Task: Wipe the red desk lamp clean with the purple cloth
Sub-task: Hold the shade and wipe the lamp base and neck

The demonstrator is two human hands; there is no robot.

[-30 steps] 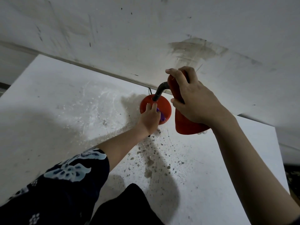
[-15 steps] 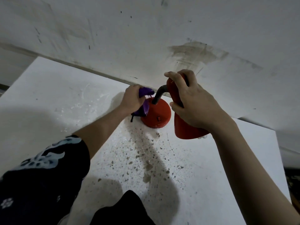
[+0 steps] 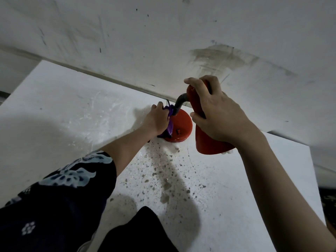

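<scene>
Red enamel, glossy: the desk lamp (image 3: 181, 124) stands on the white tabletop (image 3: 72, 110), close to the back wall (image 3: 163, 42), its round base flat on the surface. A dark bent neck (image 3: 179, 104) rises from the base and curves over to the red shade (image 3: 205, 135).

Left hand (image 3: 156, 120): closed around the bunched purple cloth (image 3: 170, 124), pressing it to the left flank of the base, beside the foot of the neck. Right hand (image 3: 220, 117): wrapped firmly round the upper, narrow part of the shade, thumb across its top.

Handling, as a judgement. Shade and base look rigid and smooth, likely slippery under a dry palm; the neck looks like the flexible kind, so the shade would swing if left free. Holding the shade while rubbing the base seems the sound choice. The lamp appears light enough to skid, so steadying matters. The cloth is soft and limp and conforms to the curve of the base.

Orientation. The shade's long axis runs from its narrow end, up near the wall, down to its wide mouth, which points toward the tabletop and toward the person. The lamp overall spreads left to right, base to shade. Whether the mouth's rim touches the tabletop I cannot tell from this angle.

Grit and brown specks (image 3: 163, 171) lie scattered on the tabletop in front of the base.
</scene>
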